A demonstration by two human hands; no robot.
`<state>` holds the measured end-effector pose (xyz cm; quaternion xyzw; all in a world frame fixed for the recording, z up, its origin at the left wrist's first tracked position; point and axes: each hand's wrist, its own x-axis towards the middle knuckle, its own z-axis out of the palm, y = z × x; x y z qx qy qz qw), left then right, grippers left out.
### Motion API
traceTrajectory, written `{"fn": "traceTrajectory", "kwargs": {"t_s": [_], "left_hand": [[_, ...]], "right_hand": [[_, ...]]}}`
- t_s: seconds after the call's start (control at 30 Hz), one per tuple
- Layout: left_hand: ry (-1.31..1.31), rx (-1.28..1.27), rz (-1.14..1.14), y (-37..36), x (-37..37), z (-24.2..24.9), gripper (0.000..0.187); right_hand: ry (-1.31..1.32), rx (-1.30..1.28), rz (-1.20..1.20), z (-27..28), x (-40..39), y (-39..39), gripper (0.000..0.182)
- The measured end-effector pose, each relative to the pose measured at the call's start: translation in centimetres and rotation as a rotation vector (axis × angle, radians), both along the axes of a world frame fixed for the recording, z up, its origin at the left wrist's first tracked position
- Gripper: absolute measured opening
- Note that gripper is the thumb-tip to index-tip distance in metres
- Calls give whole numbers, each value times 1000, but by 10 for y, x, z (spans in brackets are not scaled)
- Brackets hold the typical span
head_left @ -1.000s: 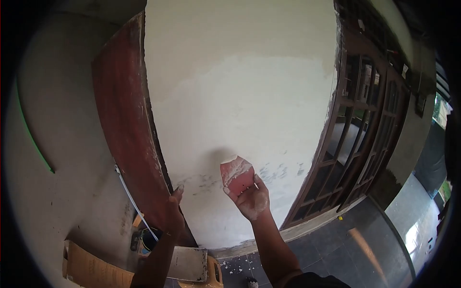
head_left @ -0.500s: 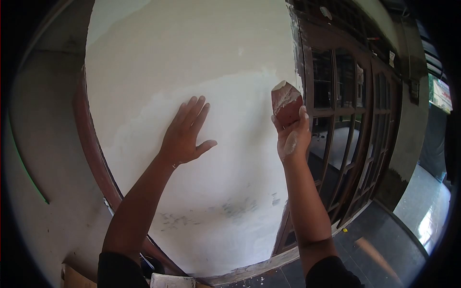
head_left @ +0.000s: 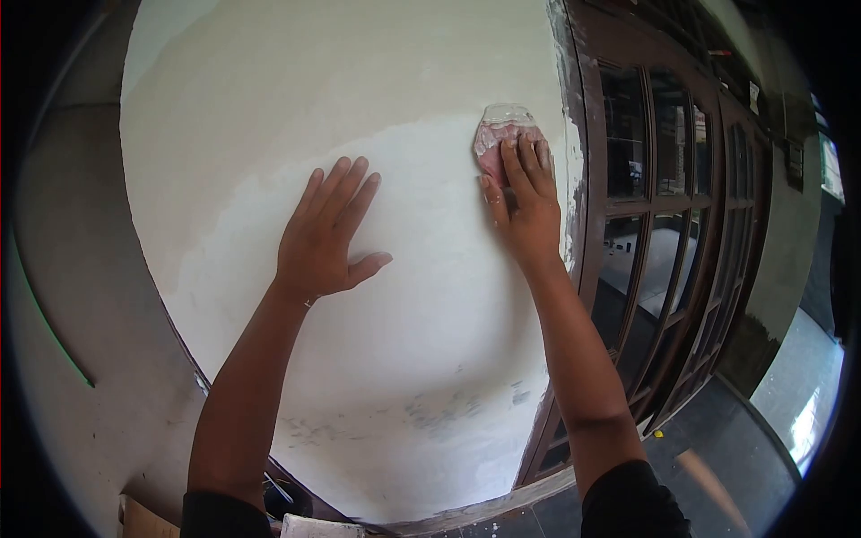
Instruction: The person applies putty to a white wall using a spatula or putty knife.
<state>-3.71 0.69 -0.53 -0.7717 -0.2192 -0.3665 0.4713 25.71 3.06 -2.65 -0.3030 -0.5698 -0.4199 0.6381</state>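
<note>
**Right hand [head_left: 531,220] flattened a putty-smeared pad [head_left: 493,154] to the wall [head_left: 421,202], close by its right edge**

The pad sat in the upper part of the frame, right of centre, reddish with a whitish crust along its top end. Its long axis ran roughly up and down the picture. The right hand came at it from below and slightly to the right; its fingers [head_left: 516,170] lay a little spread over the pad's lower right portion, with the thumb by the lower left edge. They had hold of it, pinning it against the surface rather than wrapping round it.

The left hand [head_left: 314,242] was well apart, left of centre and a little lower. It held nothing; its fingers [head_left: 360,204] were extended and parted, thumb out towards the right, the palm seemingly flat on the wall. The right hand was plainly the nearer to the pad.

Just right of the pad, the wall ended in a rough edge beside the brown door frame [head_left: 588,134] and glass panes [head_left: 622,134]. The broader room lay leftward, where pale wall stretched between the hands, and downward to the dark smudges [head_left: 444,411].
</note>
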Motion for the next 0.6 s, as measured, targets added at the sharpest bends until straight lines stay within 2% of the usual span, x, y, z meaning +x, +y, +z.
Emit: {"fn": "traceTrajectory", "kwargs": {"t_s": [0.23,0.3,0.53,0.6], "left_hand": [[6,12,11,0,0,-1,78],[9,28,24,0,0,-1,76],[13,42,33,1,0,-1,73],[9,39,27,0,0,-1,72]], "right_hand": [[-45,-5,-19,-30,4,0,50],[-28,-12,47,-41,8,1,50],[-37,99,-1,11,-1,-4,51],[-32,86,-28,11,-1,1,50]]}}
